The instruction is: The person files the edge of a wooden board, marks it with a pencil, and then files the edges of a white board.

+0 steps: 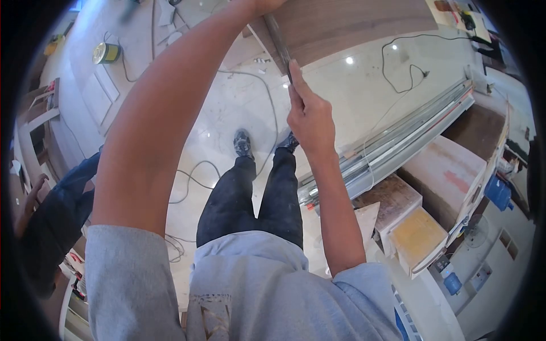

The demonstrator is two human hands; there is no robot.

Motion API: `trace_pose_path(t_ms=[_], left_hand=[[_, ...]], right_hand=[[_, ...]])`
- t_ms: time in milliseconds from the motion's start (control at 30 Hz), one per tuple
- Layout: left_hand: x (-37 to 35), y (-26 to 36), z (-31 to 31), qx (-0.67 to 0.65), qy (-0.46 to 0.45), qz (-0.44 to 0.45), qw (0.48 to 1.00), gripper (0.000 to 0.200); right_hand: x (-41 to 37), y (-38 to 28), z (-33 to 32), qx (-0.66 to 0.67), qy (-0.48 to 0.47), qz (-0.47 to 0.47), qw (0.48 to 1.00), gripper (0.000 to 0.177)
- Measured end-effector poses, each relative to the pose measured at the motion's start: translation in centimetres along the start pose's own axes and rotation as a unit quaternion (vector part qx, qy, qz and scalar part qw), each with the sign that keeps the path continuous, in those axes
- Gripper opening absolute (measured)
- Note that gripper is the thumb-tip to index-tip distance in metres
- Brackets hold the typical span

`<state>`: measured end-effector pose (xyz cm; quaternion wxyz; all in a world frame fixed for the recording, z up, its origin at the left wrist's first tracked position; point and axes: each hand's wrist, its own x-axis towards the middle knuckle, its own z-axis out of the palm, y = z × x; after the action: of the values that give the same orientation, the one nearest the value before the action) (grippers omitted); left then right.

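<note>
R hand (310, 116) gripping slim dk bar (277, 38), L hand (268, 4) grip unclear, woodgrain brd (347, 28)

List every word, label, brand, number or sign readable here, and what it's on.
None can be read with certainty.
Chest print on the grey T-shirt: any lettering is too blurred to read.
Yellow-and-green cylinder on the floor: any markings are too small to read.

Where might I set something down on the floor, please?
Bare floor shows between the brown panel and the metal strips, left of the looped black cable. It's crowded beyond the strips, where boxes stand, and another cable runs between the shoes.
</note>
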<state>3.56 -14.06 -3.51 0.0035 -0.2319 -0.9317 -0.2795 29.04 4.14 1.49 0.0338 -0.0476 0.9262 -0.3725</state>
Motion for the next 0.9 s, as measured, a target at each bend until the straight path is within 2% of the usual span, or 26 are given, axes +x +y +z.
trace_pose_path(t_ms=[133,233,333,433,567,633,733,833,900], left_hand=[[0.2,-0.8,0.3,0.006,0.005,0.015,1.000,0.046],[0.2,-0.3,0.4,0.028,-0.003,-0.007,1.000,0.045],[0.0,-0.5,0.6,0.014,0.008,0.004,1.000,0.045],[0.1,-1.0,0.5,-0.003,0.013,0.021,1.000,0.045],[0.1,-0.4,0.2,-0.014,-0.003,0.004,1.000,0.045],[0.0,-0.4,0.2,-0.002,-0.008,-0.005,1.000,0.045],[-0.1,-0.5,0.4,0.014,-0.002,0.001,1.000,0.045],[-0.2,-0.1,-0.1,0.012,-0.011,0.002,1.000,0.045],[0.0,-0.2,0.0,0.009,-0.010,0.001,1.000,0.045]], right_hand=[[-1.8,-0.7,-0.9,-0.016,-0.029,0.056,0.998,0.060],[-6.2,0.0,-1.2,0.032,-0.020,0.055,0.998,0.059],[-4.9,0.6,-0.9,0.010,-0.009,0.041,0.999,0.058],[-0.1,0.4,-0.6,-0.021,0.027,0.016,0.999,0.058],[-0.3,-0.1,-0.9,0.001,0.014,0.055,0.998,0.058],[-3.1,-0.2,-0.8,0.000,-0.006,0.042,0.999,0.059],[-6.0,-0.3,-0.6,0.021,-0.016,0.071,0.997,0.060],[-2.6,0.5,-0.1,0.013,0.040,0.018,0.999,0.051],[-0.3,0.5,-0.2,0.011,0.042,0.025,0.999,0.055]])
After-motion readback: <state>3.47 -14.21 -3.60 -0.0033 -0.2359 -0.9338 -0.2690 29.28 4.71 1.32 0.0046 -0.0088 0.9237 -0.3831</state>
